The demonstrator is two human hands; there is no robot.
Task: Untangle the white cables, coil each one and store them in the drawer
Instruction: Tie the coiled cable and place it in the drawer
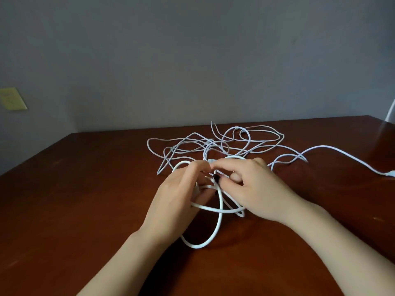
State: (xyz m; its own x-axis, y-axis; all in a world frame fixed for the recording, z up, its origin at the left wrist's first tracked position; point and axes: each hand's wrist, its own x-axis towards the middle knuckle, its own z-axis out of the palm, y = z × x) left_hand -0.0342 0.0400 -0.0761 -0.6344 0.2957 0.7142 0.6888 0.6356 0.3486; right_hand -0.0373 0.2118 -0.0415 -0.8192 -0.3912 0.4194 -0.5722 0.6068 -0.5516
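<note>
Left hand: our left hand (181, 195) curls its fingers through the thick cable (218, 227) and pinches a strand at the fingertips.
Right hand: our right hand (254, 189) pinches the same cable just opposite, its fingertips nearly touching the left's. A short white end seems to sit between them.
Thick cable: its loops cross under both palms, and one loop lies nearer us on the table (85, 189).
Relation that matters: the tangle of thinner cables (213, 144) lies just beyond our fingertips, spread left to right. We judge both hands about equally near it, so the held loops need drawing toward us.
Stray run: one strand trails far right to a plug (390, 174).
Drawer: not in view.
</note>
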